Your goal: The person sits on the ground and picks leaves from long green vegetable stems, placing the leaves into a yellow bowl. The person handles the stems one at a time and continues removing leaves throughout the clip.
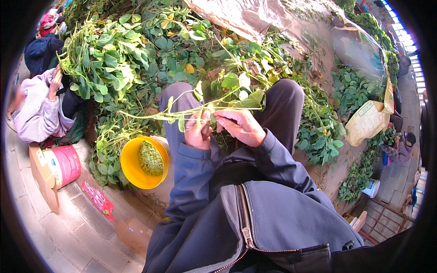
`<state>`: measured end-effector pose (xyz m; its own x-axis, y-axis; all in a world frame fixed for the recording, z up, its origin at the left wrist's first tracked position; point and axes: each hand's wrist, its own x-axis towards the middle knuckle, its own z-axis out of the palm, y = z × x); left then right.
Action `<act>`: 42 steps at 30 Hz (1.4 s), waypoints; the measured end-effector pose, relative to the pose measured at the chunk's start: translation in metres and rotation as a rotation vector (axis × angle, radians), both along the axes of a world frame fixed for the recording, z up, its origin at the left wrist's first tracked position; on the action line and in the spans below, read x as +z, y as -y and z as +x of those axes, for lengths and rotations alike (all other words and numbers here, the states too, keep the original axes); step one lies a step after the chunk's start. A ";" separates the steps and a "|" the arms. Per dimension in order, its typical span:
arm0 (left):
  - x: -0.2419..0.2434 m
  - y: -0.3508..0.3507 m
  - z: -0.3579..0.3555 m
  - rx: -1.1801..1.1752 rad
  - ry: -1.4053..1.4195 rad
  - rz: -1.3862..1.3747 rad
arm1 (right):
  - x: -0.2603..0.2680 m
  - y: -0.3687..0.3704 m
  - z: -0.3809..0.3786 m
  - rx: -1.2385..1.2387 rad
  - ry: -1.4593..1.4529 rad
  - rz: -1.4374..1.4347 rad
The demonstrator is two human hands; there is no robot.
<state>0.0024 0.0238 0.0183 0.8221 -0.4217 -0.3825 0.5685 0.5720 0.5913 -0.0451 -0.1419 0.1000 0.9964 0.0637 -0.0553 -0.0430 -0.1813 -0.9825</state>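
A leafy bean plant stalk (164, 116), with several flat green pods along it, lies crosswise above my knees. My left hand (198, 133) pinches this stalk near its middle, and a pod hangs beside the fingers. Just to the right, my right hand (240, 127) has its thumb and index finger drawn together at the same stalk. A small red spot shows at those fingertips; I cannot tell what it is. Left of my left knee, a yellow bucket (128, 163) tilts towards me, with picked green pods (150, 159) inside.
Heaped bean plants (112, 58) spread before my knees. A seated person (44, 102) works at left, near a pink-and-white tub (63, 166) and a cardboard box (135, 233). Plastic sheeting (239, 15) lies beyond. At right are a yellowish sack (367, 121) and another person (399, 150).
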 end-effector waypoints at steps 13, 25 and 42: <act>-0.002 0.003 -0.002 -0.032 0.004 -0.282 | -0.005 0.000 -0.005 -0.031 -0.420 0.582; 0.022 0.004 -0.006 -0.033 0.056 0.158 | -0.015 0.005 -0.001 -0.009 -0.206 0.178; 0.006 -0.002 -0.006 -0.020 -0.219 -0.141 | -0.011 -0.012 0.001 -0.090 -0.040 -0.326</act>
<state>-0.0036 0.0254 0.0240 0.7169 -0.4988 -0.4870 0.6865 0.6271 0.3682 -0.0445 -0.1302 0.0888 0.9939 -0.0519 -0.0973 -0.1102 -0.4791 -0.8708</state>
